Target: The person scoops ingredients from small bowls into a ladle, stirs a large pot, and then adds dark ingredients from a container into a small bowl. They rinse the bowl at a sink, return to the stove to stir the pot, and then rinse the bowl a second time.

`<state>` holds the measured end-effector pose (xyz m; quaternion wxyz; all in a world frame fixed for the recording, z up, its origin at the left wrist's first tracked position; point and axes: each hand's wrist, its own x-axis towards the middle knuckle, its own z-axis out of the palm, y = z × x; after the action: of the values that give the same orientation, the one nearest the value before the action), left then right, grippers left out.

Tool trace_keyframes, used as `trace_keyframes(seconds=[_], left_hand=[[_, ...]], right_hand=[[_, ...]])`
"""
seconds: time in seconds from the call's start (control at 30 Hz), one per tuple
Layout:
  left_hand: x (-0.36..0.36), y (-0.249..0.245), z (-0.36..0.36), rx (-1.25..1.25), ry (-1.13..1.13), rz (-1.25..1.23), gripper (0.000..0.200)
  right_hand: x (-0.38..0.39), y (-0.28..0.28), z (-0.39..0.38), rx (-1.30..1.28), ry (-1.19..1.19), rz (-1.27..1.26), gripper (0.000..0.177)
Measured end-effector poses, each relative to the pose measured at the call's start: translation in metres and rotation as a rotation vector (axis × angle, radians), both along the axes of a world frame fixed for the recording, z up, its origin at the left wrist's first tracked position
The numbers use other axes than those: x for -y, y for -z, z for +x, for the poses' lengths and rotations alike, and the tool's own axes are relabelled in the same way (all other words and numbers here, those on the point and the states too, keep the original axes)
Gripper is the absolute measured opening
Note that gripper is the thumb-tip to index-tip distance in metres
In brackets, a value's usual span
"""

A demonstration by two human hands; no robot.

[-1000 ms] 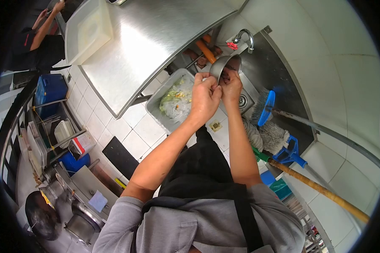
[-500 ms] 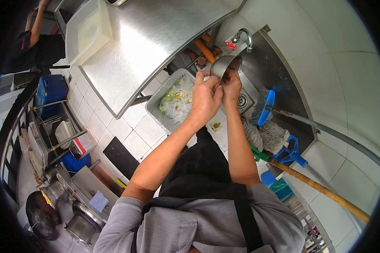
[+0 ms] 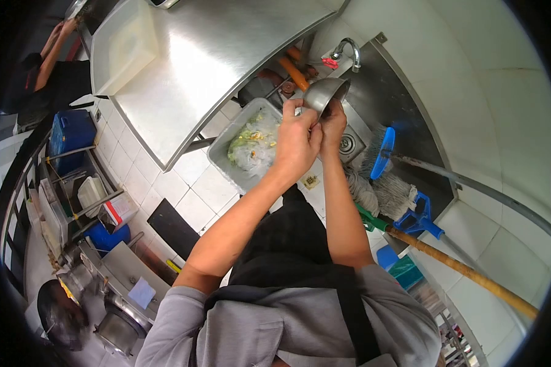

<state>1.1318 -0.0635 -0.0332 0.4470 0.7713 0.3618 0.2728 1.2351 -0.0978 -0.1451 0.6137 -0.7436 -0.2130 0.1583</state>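
Observation:
A metal bowl (image 3: 319,93) is tilted on its side in front of me, its opening turned to the right. My left hand (image 3: 298,131) is closed on the near part of its rim, with the index finger bent against the outside. On the opening side, my right hand (image 3: 332,127) grips the same rim, and some of its fingers are hidden inside the bowl. Below and to the left stands a grey bin (image 3: 219,160) with clear plastic and yellow-green scraps in it. Beyond the bowl is a tap (image 3: 354,54) with a red handle (image 3: 330,63).
A steel table (image 3: 196,67) bears a translucent tub (image 3: 125,46). At right are a blue broom (image 3: 384,153), a mop head (image 3: 395,197) and long slanting handles. A sink drain (image 3: 347,144) lies under my right wrist. Another person's arm (image 3: 50,58) shows at upper left.
The bowl and both my hands have barely moved, with the view shifting slightly. At upper left, the other person's arms have come further into view beside a metal object.

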Motion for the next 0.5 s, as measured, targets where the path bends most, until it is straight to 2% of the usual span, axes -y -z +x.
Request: trace_keyframes(seconds=[0.17,0.37,0.47,0.5], left_hand=[[0.001,-0.005,0.0,-0.025,0.008,0.032,0.006],[0.004,-0.009,0.003,-0.044,0.023,0.049,0.007],[0.004,-0.009,0.001,-0.049,0.028,0.074,0.006],[0.004,-0.008,0.001,-0.052,0.026,0.085,0.006]], right_hand=[[-0.001,0.009,0.002,0.009,0.005,0.001,0.025],[0.0,-0.007,-0.003,-0.153,0.03,0.1,0.025],[0.0,-0.011,-0.004,-0.134,0.02,0.168,0.026],[0.001,-0.012,-0.003,-0.067,-0.013,0.072,0.027]])
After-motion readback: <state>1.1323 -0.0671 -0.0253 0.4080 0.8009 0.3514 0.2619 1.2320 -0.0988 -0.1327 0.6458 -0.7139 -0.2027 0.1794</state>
